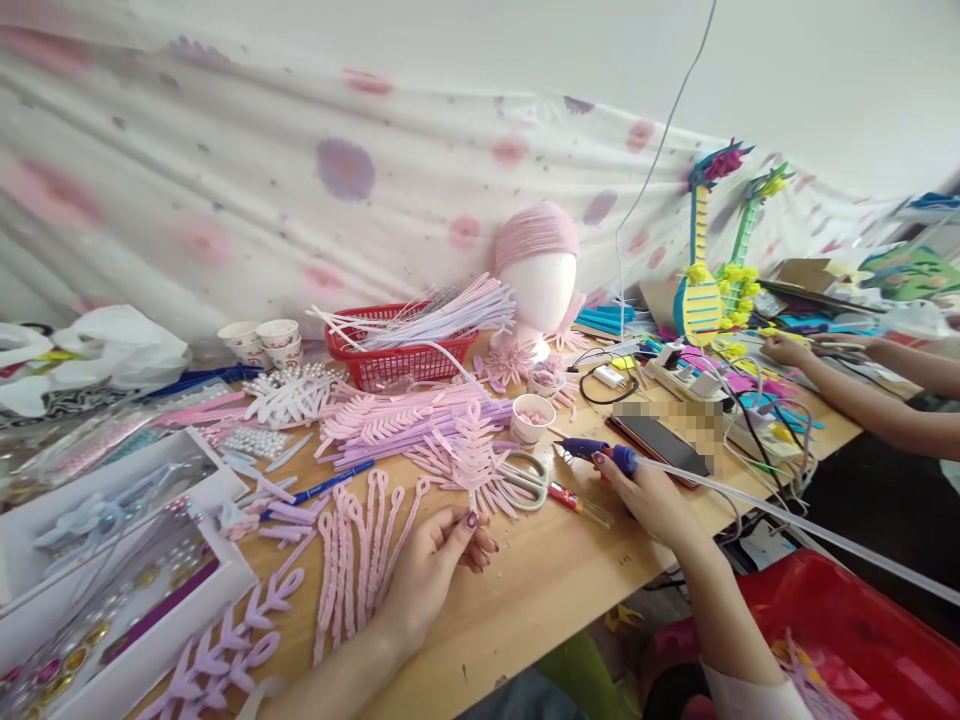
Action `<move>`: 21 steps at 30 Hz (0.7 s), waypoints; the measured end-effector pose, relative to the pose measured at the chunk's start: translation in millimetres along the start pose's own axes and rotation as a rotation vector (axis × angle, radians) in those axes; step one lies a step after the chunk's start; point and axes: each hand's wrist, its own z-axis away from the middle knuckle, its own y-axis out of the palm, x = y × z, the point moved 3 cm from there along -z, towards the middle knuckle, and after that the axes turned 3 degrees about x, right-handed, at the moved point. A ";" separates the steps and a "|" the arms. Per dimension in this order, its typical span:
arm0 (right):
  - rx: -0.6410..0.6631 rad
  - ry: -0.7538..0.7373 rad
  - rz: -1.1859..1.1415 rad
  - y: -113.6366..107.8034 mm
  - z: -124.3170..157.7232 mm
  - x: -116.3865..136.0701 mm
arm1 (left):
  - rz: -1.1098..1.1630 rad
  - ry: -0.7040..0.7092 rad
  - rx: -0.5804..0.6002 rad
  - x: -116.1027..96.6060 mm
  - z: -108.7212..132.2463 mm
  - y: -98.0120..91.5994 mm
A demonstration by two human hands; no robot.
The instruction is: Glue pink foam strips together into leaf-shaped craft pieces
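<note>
My left hand (442,555) is closed in a pinch near the front of the table, on the stem of a pink pipe-cleaner leaf sprig (473,452) that stands up from the fingertips. My right hand (651,497) grips a blue hot glue gun (596,450), its nozzle pointing left towards the sprig, apart from it. A long clear glue stick (795,525) runs out of the gun's back. Between the hands lie scissors with pale handles (527,482) and a red lighter (566,496). Braided pink pipe-cleaner strips (352,550) lie left of my left hand.
Behind are a paper cup (533,425) of pink pieces, a red basket (375,365) of pipe cleaners and a foam head (538,285). White boxes (225,560) stand left. A phone (660,445), power strips (679,378) and a co-worker's hand (787,350) are right.
</note>
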 end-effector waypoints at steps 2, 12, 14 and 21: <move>-0.031 -0.007 0.084 -1.3 10.1 -4.8 | 0.013 -0.007 -0.021 -0.6 -0.3 -0.7; 0.185 -0.194 0.003 -53.9 61.8 71.2 | 0.050 -0.038 -0.043 11.1 -9.2 -9.1; 0.149 -0.275 0.029 -56.0 23.6 99.4 | 0.057 -0.034 -0.048 12.2 -9.6 -9.4; 0.205 -0.350 0.210 -10.1 -82.2 122.6 | 0.062 0.009 -0.056 7.9 -7.4 -5.8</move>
